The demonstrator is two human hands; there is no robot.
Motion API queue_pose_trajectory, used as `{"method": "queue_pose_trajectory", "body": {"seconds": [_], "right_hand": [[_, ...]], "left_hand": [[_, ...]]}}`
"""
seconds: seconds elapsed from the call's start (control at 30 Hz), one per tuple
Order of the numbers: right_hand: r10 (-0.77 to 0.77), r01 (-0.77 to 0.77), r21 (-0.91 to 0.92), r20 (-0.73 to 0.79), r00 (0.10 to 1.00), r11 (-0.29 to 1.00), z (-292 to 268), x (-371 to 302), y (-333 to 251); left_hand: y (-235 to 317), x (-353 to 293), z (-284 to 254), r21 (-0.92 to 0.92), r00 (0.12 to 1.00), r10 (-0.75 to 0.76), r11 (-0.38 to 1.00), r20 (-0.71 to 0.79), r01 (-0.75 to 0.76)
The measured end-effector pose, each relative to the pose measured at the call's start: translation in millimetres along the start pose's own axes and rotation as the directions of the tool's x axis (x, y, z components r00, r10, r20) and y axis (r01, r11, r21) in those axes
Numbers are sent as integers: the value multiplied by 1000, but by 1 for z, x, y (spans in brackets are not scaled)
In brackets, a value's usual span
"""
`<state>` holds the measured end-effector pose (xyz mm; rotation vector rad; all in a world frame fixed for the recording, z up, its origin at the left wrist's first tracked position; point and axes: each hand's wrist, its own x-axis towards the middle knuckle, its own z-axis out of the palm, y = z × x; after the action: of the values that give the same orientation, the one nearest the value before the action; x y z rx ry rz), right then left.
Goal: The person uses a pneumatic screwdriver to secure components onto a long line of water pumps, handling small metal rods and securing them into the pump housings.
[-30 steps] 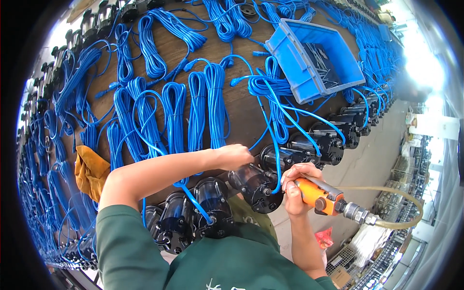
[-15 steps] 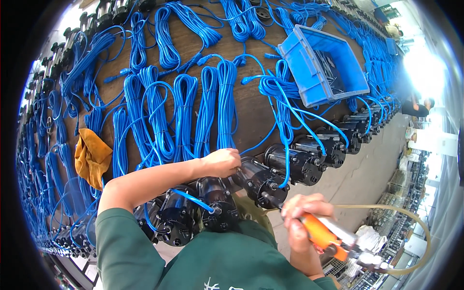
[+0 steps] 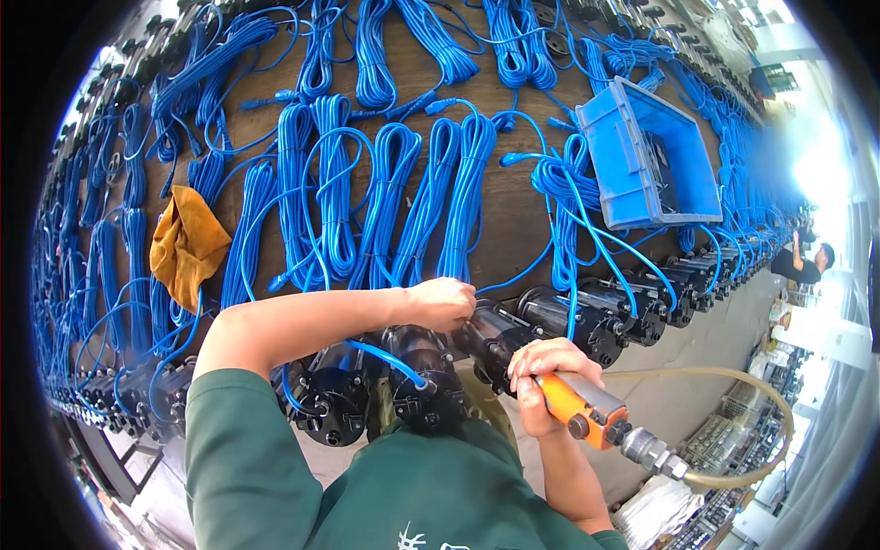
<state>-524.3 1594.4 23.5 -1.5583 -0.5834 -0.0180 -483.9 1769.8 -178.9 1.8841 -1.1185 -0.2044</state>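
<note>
My right hand point(image 3: 550, 376) is closed around an orange and grey air screwdriver point(image 3: 582, 410), with a tan air hose point(image 3: 710, 370) joined to its metal rear fitting. The tool's front end points at the near end of a black cylindrical unit point(image 3: 496, 337); my right fingers hide whether its tip touches. Fingers curled, my left hand point(image 3: 445, 304) rests at the far end of that same unit; what it grips there is hidden. Left of it lies another black unit point(image 3: 422, 371) with a blue cable at its end.
Coiled blue cables point(image 3: 385, 206) cover the brown table point(image 3: 509, 229). A blue bin point(image 3: 619, 174) with dark rods lies tilted at the right. An orange-brown cloth point(image 3: 188, 243) sits at the left. More black units point(image 3: 587, 316) line the near edge. Another person point(image 3: 802, 261) is far right.
My right hand has brought the air screwdriver left and up, closer to the black unit. The table has shifted rightward in view. My left hand stays at the unit's far end.
</note>
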Motion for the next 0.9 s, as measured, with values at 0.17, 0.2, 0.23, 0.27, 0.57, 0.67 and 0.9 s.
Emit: {"method": "queue_pose_trajectory", "body": {"seconds": [0.17, 0.2, 0.23, 0.27, 0.57, 0.67, 0.9], "right_hand": [[25, -18, -82, 82, 996, 996, -1, 6, -8], [22, -13, -79, 109, 994, 997, -4, 7, -7], [21, -10, -74, 136, 991, 997, -8, 8, -7], [-9, 28, -110, 168, 986, 994, -11, 14, -15], [-339, 323, 195, 54, 939, 926, -120, 18, -103], [-286, 227, 317, 154, 946, 921, -140, 2, -89], [-94, -19, 430, 238, 967, 903, -143, -33, -49]], "left_hand": [[-1, 5, -8, 70, 989, -39, 997, 139, 29], [-2, 7, -12, 102, 983, -64, 994, 174, 47], [6, 12, -30, 207, 974, -84, 978, 210, 39], [19, 17, -51, 204, 964, -212, 963, 158, 178], [281, 68, -43, 260, 396, 133, 922, -909, 287], [298, 105, 96, -355, 274, -395, 917, -877, 183], [150, 171, 194, -179, -45, -997, 56, -65, -982]]}}
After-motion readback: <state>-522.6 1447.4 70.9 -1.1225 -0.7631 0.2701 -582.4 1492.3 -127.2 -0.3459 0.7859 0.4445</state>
